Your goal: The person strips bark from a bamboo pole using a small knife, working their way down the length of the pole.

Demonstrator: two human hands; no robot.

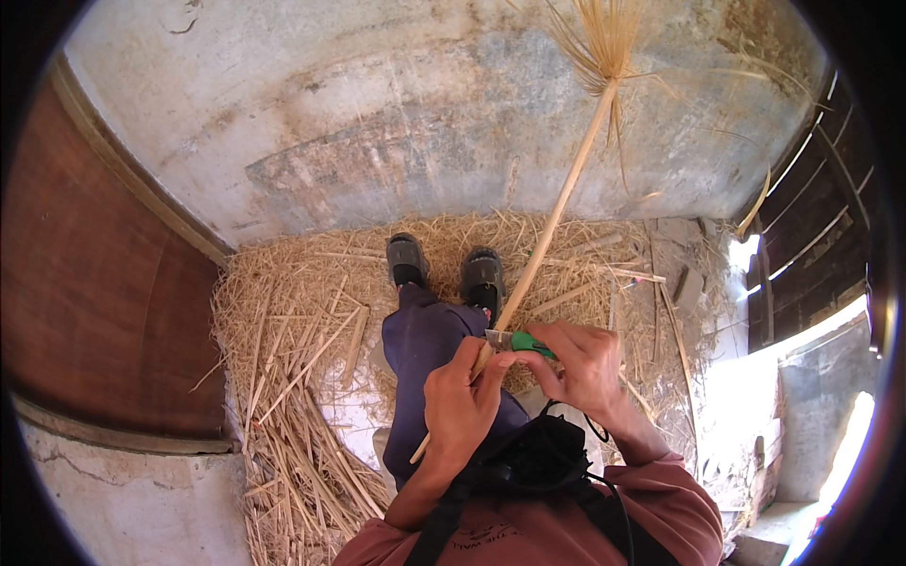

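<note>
A long pale stalk (557, 212) slants from beside my left forearm up toward the far wall, with a spray of thin dry strands (604, 47) fanning out at its top end. My left hand (458, 391) is closed around the lower part of this stalk in front of my lap. A green-handled knife (530, 343) is gripped in my right hand (580, 363). Its short blade lies against the stalk just beyond my left fingers, and both thumbs are close together there. The exact contact of blade and stalk is partly hidden by my fingers.
Straw and shavings (425, 226) cover the floor around my sandalled feet. Split sticks (302, 472) lie heaped at the left. A stained wall (377, 123) rises ahead, a brown door panel (104, 274) stands left, and dark slatted boards (812, 226) are at the right.
</note>
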